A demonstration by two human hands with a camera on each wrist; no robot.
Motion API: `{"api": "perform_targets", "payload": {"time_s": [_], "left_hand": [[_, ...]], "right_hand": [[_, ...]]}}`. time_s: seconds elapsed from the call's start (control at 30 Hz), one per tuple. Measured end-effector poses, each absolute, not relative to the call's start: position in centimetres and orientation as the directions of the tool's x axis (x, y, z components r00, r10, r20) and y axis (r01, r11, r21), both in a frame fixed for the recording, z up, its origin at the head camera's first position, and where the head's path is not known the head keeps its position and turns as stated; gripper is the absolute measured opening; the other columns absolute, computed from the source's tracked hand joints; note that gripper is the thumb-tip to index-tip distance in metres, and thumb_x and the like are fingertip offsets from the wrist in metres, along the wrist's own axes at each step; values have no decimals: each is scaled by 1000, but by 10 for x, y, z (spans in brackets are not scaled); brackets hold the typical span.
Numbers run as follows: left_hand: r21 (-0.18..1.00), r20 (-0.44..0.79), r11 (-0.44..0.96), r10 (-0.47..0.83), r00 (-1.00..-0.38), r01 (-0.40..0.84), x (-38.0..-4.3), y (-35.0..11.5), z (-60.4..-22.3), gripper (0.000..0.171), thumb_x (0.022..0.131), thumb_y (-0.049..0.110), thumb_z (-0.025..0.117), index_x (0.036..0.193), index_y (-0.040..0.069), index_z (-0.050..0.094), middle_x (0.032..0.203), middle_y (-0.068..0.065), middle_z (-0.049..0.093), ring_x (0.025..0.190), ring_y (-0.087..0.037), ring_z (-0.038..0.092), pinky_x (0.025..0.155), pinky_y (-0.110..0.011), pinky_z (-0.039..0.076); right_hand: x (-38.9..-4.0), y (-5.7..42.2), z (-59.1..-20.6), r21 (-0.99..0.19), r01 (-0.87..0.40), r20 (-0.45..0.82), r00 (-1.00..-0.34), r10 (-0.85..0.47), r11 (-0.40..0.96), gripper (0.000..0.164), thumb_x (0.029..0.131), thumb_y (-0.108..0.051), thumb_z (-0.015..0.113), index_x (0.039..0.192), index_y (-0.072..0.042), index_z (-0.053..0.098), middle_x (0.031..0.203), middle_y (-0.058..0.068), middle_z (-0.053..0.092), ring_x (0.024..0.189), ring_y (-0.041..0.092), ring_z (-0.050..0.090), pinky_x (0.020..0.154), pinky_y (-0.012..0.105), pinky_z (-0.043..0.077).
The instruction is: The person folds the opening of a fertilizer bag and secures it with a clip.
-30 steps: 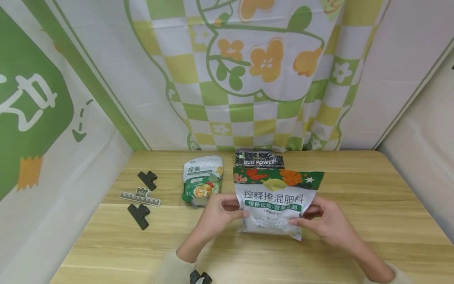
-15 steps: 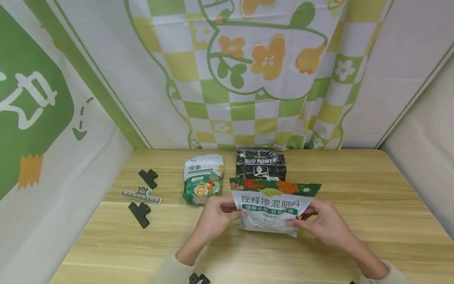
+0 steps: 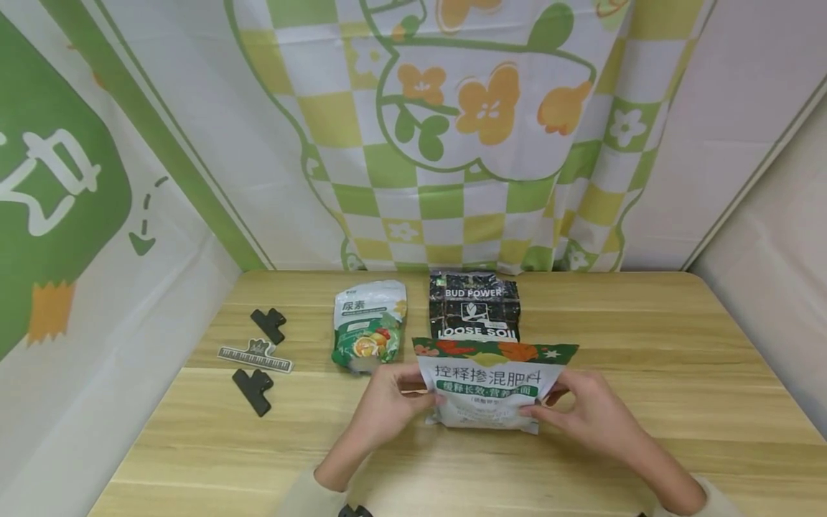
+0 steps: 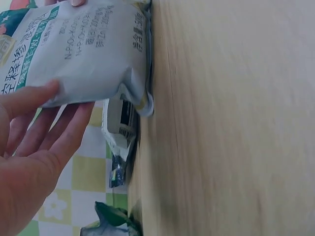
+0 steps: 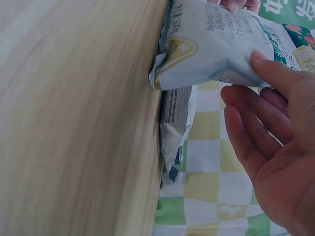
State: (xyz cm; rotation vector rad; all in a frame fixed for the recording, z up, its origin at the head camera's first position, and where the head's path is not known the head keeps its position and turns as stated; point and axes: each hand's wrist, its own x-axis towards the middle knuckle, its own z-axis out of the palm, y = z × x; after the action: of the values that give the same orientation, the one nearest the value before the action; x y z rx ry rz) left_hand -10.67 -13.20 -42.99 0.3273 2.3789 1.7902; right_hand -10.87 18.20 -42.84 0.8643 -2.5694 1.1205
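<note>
A white fertilizer bag [image 3: 481, 402] with a green floral top band stands at the middle of the table, its printed front facing me and its bottom edge at or close to the wood. My left hand [image 3: 390, 402] grips its left side, thumb on the front and fingers behind. On the right side my right hand [image 3: 591, 409] holds it the same way. Both wrist views show the thumbs pressing the bag [image 4: 93, 49], fingers curled behind it. Behind it lies a black "BUD POWER LOOSE SOIL" bag [image 3: 474, 309], its lower part hidden.
Left of the black bag lies a white and green pouch [image 3: 370, 327] with fruit printed on it. At the table's left are a black clip [image 3: 268, 325], a clip with a piano-key pattern [image 3: 255, 355] and another black clip [image 3: 253, 391]. A checkered curtain [image 3: 446, 179] hangs behind the table.
The fertilizer bag's top has come down and slightly left in the head view, with both hands still holding its sides. More of the black soil bag's print now shows behind it.
</note>
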Motion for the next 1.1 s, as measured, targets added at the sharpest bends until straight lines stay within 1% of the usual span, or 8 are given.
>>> {"api": "perform_targets", "payload": {"time_s": [0.33, 0.5, 0.67, 0.77, 0.83, 0.87, 1.03, 1.1], "left_hand": [[973, -10, 219, 355, -935, 73, -105, -134, -425, 44, 85, 6, 85, 128, 8, 72, 124, -15, 75, 108, -27, 76, 91, -28, 64], [983, -3, 170, 383, -924, 67, -107, -134, -420, 50, 85, 12, 88, 132, 15, 71, 132, -9, 72, 113, -25, 75, 93, -29, 64], [966, 113, 173, 383, -917, 191, -114, -130, -411, 46, 87, 18, 87, 130, 20, 72, 131, -2, 75, 118, -20, 73, 100, -30, 61], [947, 177, 184, 386, -905, 263, -120, -125, -404, 38, 88, 20, 86, 125, 22, 74, 127, 4, 77, 121, -14, 71, 107, -31, 57], [940, 193, 192, 381, -904, 281, -123, -124, -401, 33, 89, 20, 85, 121, 22, 76, 123, 6, 78, 118, -10, 71, 101, -29, 58], [936, 196, 204, 369, -909, 285, -124, -123, -400, 31, 89, 21, 85, 119, 22, 77, 121, 5, 79, 102, -7, 74, 89, -25, 60], [949, 225, 137, 329, -917, 283, -129, -121, -401, 24, 89, 12, 83, 112, 7, 79, 115, -11, 81, 90, -3, 75, 76, -24, 62], [960, 226, 90, 317, -921, 267, -131, -121, -402, 22, 89, 7, 82, 109, -1, 78, 114, -18, 79, 100, -5, 77, 88, -29, 64]], "right_hand": [[-110, 186, -427, -516, -677, 487, -736, -471, 524, 42, 75, -17, 95, 111, -20, 74, 98, -9, 82, 82, -4, 69, 69, 20, 59], [-112, 188, -425, -533, -704, 530, -710, -464, 469, 49, 74, -11, 95, 117, -22, 74, 108, -8, 82, 97, 5, 76, 89, 14, 58], [-115, 186, -419, -621, -670, 513, -740, -435, 407, 55, 79, -10, 92, 128, -25, 73, 123, -6, 78, 116, 7, 73, 104, 15, 53], [-115, 185, -416, -682, -631, 491, -770, -407, 369, 50, 83, -7, 89, 128, -23, 73, 125, -6, 78, 118, 4, 71, 103, 17, 55], [-115, 183, -413, -715, -601, 473, -793, -384, 358, 47, 84, -4, 87, 126, -22, 74, 123, -6, 78, 117, 3, 71, 101, 18, 57], [-115, 183, -411, -726, -588, 466, -802, -373, 356, 46, 85, -4, 86, 125, -21, 74, 123, -5, 78, 117, 3, 71, 100, 18, 57], [-118, 181, -406, -791, -526, 430, -841, -327, 313, 34, 88, -2, 83, 118, -17, 78, 118, -5, 80, 113, 3, 73, 96, 19, 60], [-120, 181, -407, -809, -521, 435, -841, -321, 271, 29, 89, 1, 80, 115, -12, 79, 116, -8, 80, 110, 3, 73, 96, 19, 60]]}}
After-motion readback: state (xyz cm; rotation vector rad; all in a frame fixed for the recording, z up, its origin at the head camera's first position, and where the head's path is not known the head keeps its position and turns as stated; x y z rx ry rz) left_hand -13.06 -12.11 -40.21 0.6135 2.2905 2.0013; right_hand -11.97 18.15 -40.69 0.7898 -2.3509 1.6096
